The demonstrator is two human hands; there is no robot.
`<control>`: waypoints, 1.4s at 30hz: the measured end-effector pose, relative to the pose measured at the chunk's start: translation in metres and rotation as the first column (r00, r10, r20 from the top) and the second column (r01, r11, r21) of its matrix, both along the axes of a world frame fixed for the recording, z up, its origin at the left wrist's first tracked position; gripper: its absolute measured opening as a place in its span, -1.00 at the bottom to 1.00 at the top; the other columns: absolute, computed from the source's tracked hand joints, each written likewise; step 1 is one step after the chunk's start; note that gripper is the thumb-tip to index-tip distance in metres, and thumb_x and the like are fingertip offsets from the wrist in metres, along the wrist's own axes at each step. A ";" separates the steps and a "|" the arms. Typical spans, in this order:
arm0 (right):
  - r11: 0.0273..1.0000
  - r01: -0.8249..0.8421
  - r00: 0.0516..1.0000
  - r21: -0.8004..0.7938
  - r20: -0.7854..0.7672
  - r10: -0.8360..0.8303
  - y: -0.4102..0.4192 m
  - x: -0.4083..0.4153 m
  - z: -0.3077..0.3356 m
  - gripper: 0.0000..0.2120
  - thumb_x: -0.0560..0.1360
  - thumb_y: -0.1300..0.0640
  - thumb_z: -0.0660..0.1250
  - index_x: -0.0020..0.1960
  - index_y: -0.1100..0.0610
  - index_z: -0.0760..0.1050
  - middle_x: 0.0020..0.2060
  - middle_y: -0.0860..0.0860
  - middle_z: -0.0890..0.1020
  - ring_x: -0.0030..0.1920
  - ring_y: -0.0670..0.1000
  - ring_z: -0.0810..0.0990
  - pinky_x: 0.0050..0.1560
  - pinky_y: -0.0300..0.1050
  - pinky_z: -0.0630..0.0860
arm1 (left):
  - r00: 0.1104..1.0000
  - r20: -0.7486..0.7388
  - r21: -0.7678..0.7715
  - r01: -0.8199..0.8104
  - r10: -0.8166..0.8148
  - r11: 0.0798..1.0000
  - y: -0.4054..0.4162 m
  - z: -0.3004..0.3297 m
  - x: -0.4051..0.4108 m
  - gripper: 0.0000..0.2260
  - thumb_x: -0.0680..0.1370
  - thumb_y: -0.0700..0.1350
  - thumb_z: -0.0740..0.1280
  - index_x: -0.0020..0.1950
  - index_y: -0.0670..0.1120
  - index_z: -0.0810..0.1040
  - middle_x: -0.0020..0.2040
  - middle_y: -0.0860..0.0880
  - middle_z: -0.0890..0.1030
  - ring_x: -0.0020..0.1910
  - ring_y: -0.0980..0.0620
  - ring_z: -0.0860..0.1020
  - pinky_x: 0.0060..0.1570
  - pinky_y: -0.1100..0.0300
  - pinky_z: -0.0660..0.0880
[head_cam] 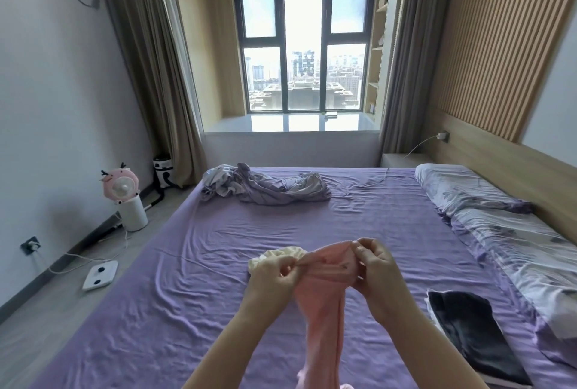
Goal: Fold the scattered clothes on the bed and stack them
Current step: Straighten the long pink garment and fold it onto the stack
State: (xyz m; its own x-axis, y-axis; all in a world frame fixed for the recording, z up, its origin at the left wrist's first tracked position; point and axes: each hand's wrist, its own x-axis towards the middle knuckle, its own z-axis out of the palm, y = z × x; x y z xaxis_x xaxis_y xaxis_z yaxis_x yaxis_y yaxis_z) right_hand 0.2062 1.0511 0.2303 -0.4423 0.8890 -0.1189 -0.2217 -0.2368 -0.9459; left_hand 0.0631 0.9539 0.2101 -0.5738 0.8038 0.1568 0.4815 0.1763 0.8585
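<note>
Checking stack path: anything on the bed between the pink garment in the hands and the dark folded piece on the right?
Nothing visible. Both the left hand and the right hand grip the pink garment above the bed. Only bare purple sheet lies between it and the dark folded clothes. The cream garment lies behind the hands, off that path.

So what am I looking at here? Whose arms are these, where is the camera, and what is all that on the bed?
There is no robot: a person wears a camera on the head, looking forward and down at their own bare arms. The left hand and right hand each pinch the top edge of a pink garment, held up above the purple bed. A cream garment lies just behind it. A folded dark garment rests to the right near the pillows, and a crumpled lilac pile lies at the far edge.
</note>
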 end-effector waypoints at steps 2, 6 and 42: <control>0.999 0.010 0.998 0.032 0.057 -0.012 0.000 -0.001 -0.009 -0.85 0.58 0.23 0.18 -0.14 0.07 0.42 -0.36 0.02 0.47 -0.40 -0.06 0.41 -0.52 -0.27 0.40 | 0.863 0.504 0.058 -0.008 -0.022 0.998 -0.001 0.004 0.001 -0.88 0.56 -0.21 0.31 -0.07 -0.13 0.64 -0.34 -0.05 0.59 -0.38 0.01 0.60 -0.26 0.04 0.62; 0.997 -0.030 0.994 0.067 0.110 0.023 -0.007 0.000 -0.029 -0.92 0.57 0.24 0.21 -0.07 0.13 0.44 -0.27 0.09 0.52 -0.34 -0.01 0.48 -0.39 -0.18 0.43 | 0.333 0.929 0.191 -0.058 -0.162 0.980 0.000 0.015 0.002 -0.80 0.59 -0.28 0.17 0.09 -0.33 0.53 -0.19 -0.27 0.65 -0.29 -0.17 0.66 -0.26 -0.05 0.64; 0.956 -0.168 0.976 0.239 0.176 0.127 -0.021 0.012 -0.032 -0.83 0.56 0.27 0.22 -0.16 0.23 0.54 -0.30 0.07 0.69 -0.24 0.02 0.68 -0.28 -0.14 0.60 | 0.998 0.033 0.040 0.052 -0.053 0.998 -0.020 -0.011 0.026 -0.88 0.44 -0.27 0.42 -0.15 -0.06 0.68 -0.26 0.05 0.68 -0.29 0.27 0.59 -0.21 0.37 0.49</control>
